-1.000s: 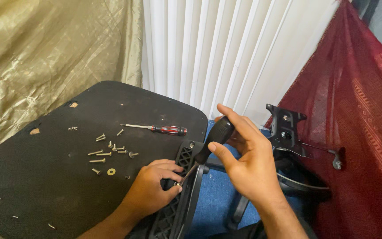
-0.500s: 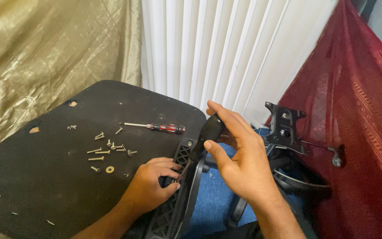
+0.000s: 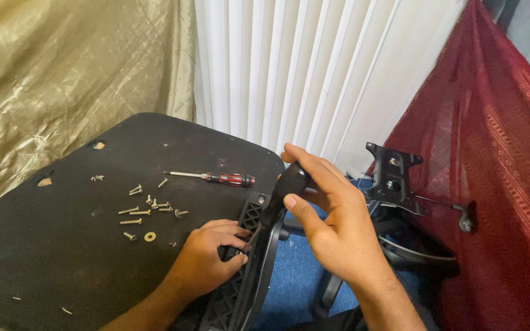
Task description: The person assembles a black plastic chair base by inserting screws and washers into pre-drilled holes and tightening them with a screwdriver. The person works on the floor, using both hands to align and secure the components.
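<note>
Black screwdriver handle (image 3: 291, 184) sits gripped in right hand (image 3: 332, 227), thumb beneath.

packages: none in view | labels: none in view | signs: none in view | screens: none in view

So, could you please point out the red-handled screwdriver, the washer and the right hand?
red-handled screwdriver (image 3: 231, 179), head view, on its striped handle
washer (image 3: 149, 236), head view, on its ring
right hand (image 3: 332, 227), head view, on its back
</note>
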